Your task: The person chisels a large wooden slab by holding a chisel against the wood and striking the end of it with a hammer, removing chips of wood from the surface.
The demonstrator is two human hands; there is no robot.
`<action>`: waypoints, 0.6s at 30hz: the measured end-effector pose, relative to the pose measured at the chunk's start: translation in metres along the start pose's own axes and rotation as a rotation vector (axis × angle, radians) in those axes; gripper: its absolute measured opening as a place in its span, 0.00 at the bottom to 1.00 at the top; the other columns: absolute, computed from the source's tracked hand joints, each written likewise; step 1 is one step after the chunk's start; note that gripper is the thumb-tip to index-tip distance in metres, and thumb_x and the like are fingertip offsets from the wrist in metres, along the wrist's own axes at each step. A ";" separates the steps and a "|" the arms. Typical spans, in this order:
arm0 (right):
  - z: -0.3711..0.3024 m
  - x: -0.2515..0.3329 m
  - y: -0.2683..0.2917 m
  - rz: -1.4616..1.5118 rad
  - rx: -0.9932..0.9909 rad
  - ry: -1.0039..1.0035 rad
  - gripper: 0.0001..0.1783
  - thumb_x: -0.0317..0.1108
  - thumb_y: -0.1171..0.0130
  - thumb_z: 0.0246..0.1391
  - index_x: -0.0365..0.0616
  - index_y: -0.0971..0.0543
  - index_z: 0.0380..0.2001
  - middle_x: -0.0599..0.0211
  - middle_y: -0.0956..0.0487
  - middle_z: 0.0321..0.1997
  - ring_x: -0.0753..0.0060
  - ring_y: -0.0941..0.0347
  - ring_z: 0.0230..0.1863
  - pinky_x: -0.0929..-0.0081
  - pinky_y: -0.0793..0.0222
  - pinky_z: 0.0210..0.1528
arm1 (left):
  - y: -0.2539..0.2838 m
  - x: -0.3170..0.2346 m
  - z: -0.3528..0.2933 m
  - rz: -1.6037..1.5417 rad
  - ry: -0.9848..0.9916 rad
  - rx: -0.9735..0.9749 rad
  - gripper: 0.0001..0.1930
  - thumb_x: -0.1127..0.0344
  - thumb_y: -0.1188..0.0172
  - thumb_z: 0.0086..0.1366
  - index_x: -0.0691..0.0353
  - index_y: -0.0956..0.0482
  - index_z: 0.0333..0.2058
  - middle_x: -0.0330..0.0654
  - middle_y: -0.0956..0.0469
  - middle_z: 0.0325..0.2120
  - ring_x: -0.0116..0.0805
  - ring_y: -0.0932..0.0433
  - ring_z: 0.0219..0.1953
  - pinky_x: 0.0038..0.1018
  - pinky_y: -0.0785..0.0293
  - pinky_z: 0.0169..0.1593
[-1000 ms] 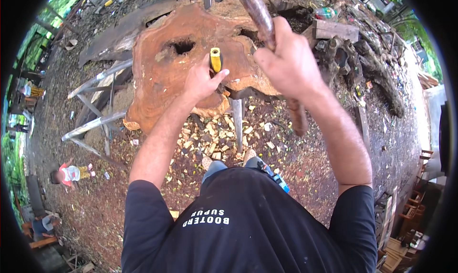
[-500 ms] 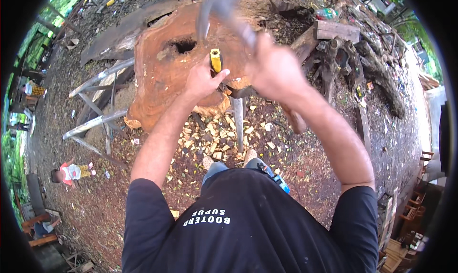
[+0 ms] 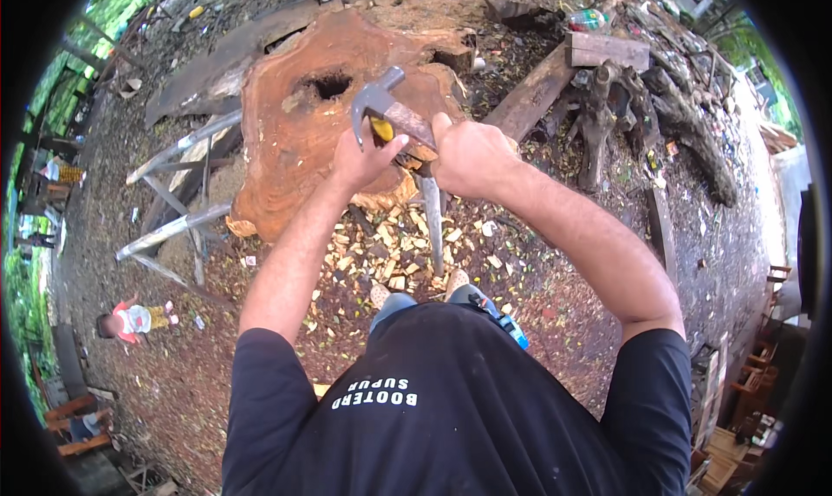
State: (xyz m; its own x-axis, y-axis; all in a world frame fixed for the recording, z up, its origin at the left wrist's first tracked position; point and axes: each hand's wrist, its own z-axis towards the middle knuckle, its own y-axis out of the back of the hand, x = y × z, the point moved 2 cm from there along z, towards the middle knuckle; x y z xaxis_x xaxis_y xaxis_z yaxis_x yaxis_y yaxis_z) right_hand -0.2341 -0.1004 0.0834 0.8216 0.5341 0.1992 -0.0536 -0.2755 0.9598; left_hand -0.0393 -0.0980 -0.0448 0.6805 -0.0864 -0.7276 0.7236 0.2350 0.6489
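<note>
Now the hammer (image 3: 406,120), clenched in the right hand (image 3: 473,156), has dropped over the yellow handle (image 3: 382,130) — left hand (image 3: 358,161) curled round that.

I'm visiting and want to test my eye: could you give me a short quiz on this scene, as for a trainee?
1. What tool does the right grip hold?
2. True or false: the broad wooden slab has an unbroken top with no hollow in it.
3. Which grip holds the yellow handle? A) left B) right C) neither

Key:
1. A claw hammer.
2. False: a dark hollow shows in its top.
3. A, the left grip.
</note>
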 end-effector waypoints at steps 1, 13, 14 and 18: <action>0.002 0.002 0.002 0.001 -0.004 0.003 0.17 0.35 0.47 0.52 0.33 0.31 0.41 0.41 0.20 0.28 0.38 0.20 0.35 0.47 0.25 0.42 | 0.000 0.006 -0.003 0.011 -0.025 -0.052 0.24 0.47 0.32 0.56 0.61 0.24 0.39 0.49 0.17 0.31 0.49 0.17 0.36 0.41 0.22 0.41; -0.088 -0.058 -0.044 0.640 -0.147 -0.234 0.18 0.31 0.44 0.47 0.34 0.28 0.42 0.51 0.23 0.25 0.60 0.24 0.23 0.62 0.27 0.27 | -0.076 -0.053 -0.092 0.353 -0.650 0.272 0.14 0.69 0.40 0.57 0.56 0.25 0.43 0.41 0.29 0.34 0.44 0.25 0.40 0.42 0.26 0.42; -0.097 -0.065 -0.050 0.643 -0.146 -0.235 0.18 0.31 0.44 0.47 0.34 0.28 0.42 0.51 0.23 0.25 0.60 0.24 0.23 0.62 0.27 0.27 | -0.072 -0.054 -0.087 0.370 -0.680 0.325 0.15 0.69 0.39 0.56 0.56 0.25 0.44 0.42 0.28 0.35 0.44 0.24 0.41 0.41 0.25 0.43; -0.125 -0.099 -0.078 0.979 -0.124 -0.436 0.18 0.32 0.45 0.46 0.38 0.27 0.42 0.62 0.24 0.26 0.69 0.26 0.23 0.65 0.28 0.27 | -0.038 -0.080 -0.076 0.069 -0.755 0.142 0.21 0.69 0.33 0.50 0.58 0.25 0.46 0.43 0.23 0.39 0.43 0.21 0.42 0.38 0.22 0.47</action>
State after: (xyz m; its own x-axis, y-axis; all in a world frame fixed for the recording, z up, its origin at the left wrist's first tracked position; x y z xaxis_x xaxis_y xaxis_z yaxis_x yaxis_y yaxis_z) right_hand -0.3823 -0.0316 0.0135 0.5207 -0.2116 0.8271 -0.8341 -0.3327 0.4400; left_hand -0.1297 -0.0261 -0.0283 0.5814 -0.7254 -0.3686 0.6500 0.1416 0.7467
